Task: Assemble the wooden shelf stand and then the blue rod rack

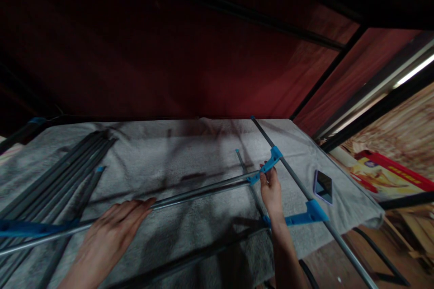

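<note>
My left hand is closed over a thin grey metal tube that runs sideways across the table. At that tube's right end, my right hand grips a blue plastic bracket. This bracket joins the tube to a long slanting tube. Lower down, a second blue bracket sits on the same slanting tube, close to my right forearm. A shorter tube with a blue end cap passes under the joint. Another blue bracket lies at the left, beyond my left hand.
Several loose grey tubes lie in a bundle on the left. A phone rests on the grey cloth at the right. Behind the table stands a dark red panel. A red and yellow box is off the right side.
</note>
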The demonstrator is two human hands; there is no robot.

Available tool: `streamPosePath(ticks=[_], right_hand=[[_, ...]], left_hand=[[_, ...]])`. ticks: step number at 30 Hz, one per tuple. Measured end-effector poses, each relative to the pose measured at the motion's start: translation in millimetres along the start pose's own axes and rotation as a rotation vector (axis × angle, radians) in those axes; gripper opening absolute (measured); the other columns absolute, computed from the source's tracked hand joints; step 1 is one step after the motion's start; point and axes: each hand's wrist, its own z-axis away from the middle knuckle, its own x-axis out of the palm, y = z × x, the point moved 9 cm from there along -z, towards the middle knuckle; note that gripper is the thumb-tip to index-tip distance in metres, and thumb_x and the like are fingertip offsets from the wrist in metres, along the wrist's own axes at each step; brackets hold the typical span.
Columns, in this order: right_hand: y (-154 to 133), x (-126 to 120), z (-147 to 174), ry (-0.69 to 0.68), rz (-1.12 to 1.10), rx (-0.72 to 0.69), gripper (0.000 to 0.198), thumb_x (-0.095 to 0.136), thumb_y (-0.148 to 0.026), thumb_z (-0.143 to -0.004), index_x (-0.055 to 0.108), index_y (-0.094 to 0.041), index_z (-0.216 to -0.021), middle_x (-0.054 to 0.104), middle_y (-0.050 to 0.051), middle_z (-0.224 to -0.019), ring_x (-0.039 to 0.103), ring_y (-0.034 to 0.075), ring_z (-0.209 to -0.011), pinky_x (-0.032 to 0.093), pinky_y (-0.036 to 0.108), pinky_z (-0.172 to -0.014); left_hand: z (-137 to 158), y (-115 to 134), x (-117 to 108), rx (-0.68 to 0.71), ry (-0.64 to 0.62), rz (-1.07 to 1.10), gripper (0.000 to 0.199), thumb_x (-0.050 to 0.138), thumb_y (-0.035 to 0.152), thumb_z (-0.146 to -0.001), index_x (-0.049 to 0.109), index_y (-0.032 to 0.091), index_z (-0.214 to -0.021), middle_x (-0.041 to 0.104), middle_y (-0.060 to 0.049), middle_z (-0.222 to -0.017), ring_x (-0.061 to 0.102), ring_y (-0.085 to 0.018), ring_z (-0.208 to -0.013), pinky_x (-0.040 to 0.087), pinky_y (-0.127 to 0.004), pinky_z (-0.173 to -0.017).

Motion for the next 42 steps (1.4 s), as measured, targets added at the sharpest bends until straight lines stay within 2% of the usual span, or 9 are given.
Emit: streamPosePath(ticks=[2, 6, 13, 17, 22, 25, 33, 42], right_hand=[[10.1, 2.1, 2.6, -0.013, 0.003, 0.028, 0.044, 0.050, -0.042, -0.087, 0.055, -0.019, -0.125, 0.064, 0.014, -0.122, 0.058, 0.025, -0.119, 0.042, 0.045, -0.104], [26.6, 6.1, 8.2, -0.038, 0.016, 0.048, 0.046, 0.049, -0.041, -0.087, 0.053, -0.020, -0.128, 0.062, 0.013, -0.128, 0.059, 0.024, -0.118, 0.041, 0.044, -0.105], [43.9, 10.9, 16.5, -0.057, 0.002, 0.073, 0.049, 0.050, -0.040, -0.086, 0.053, -0.019, -0.130, 0.063, 0.012, -0.128, 0.060, 0.024, -0.117, 0.044, 0.043, -0.103], [45.3, 11.3, 18.5, -0.055, 0.006, 0.066, 0.049, 0.050, -0.038, -0.086, 0.053, -0.019, -0.130, 0.064, 0.012, -0.126, 0.060, 0.026, -0.116, 0.044, 0.046, -0.103], [44.3, 10.3, 18.8, -0.041, -0.001, 0.066, 0.049, 0.050, -0.036, -0.085, 0.054, -0.021, -0.131, 0.064, 0.011, -0.126, 0.060, 0.025, -0.116, 0.042, 0.046, -0.105], [43.0, 10.4, 18.8, -0.044, -0.003, 0.055, 0.050, 0.051, -0.036, -0.084, 0.053, -0.020, -0.131, 0.064, 0.012, -0.127, 0.060, 0.025, -0.116, 0.044, 0.046, -0.104], [47.3, 9.7, 19.7, -0.034, 0.009, 0.072, 0.050, 0.051, -0.037, -0.084, 0.054, -0.019, -0.130, 0.064, 0.012, -0.126, 0.061, 0.025, -0.116, 0.042, 0.047, -0.105], [39.5, 11.0, 20.0, -0.052, -0.037, 0.068, 0.049, 0.050, -0.036, -0.084, 0.054, -0.020, -0.130, 0.063, 0.012, -0.129, 0.059, 0.024, -0.120, 0.044, 0.046, -0.104]], left_hand=[[1.5, -0.9, 5.5, -0.014, -0.034, 0.003, 0.044, 0.031, 0.039, -0.097, 0.068, 0.030, -0.118, 0.074, 0.000, -0.103, 0.068, -0.020, -0.089, 0.051, -0.035, -0.083], [2.0, 0.2, 9.2, -0.007, -0.025, 0.007, 0.043, 0.033, 0.041, -0.097, 0.069, 0.028, -0.117, 0.075, -0.001, -0.100, 0.069, -0.021, -0.087, 0.052, -0.036, -0.081], [2.3, -1.6, 20.4, -0.044, -0.088, 0.019, 0.046, 0.032, 0.043, -0.097, 0.070, 0.026, -0.117, 0.075, -0.004, -0.104, 0.069, -0.023, -0.090, 0.051, -0.038, -0.083], [2.8, -2.4, 26.4, -0.072, -0.106, 0.039, 0.044, 0.034, 0.042, -0.097, 0.071, 0.027, -0.116, 0.075, -0.004, -0.104, 0.069, -0.022, -0.091, 0.052, -0.037, -0.085], [4.7, -2.8, 31.7, -0.049, -0.068, 0.020, 0.041, 0.037, 0.040, -0.097, 0.071, 0.026, -0.115, 0.075, -0.004, -0.107, 0.070, -0.023, -0.093, 0.052, -0.038, -0.087], [4.8, -1.4, 32.0, -0.023, -0.053, 0.004, 0.042, 0.036, 0.039, -0.098, 0.072, 0.025, -0.113, 0.075, -0.004, -0.106, 0.070, -0.023, -0.092, 0.053, -0.038, -0.086], [2.3, -2.3, 31.3, -0.056, -0.082, 0.030, 0.042, 0.035, 0.042, -0.099, 0.071, 0.026, -0.114, 0.075, -0.004, -0.105, 0.070, -0.022, -0.093, 0.052, -0.037, -0.086], [-0.1, -1.8, 28.2, -0.072, -0.074, 0.036, 0.043, 0.034, 0.042, -0.098, 0.072, 0.027, -0.113, 0.075, -0.003, -0.105, 0.070, -0.022, -0.092, 0.052, -0.037, -0.086]])
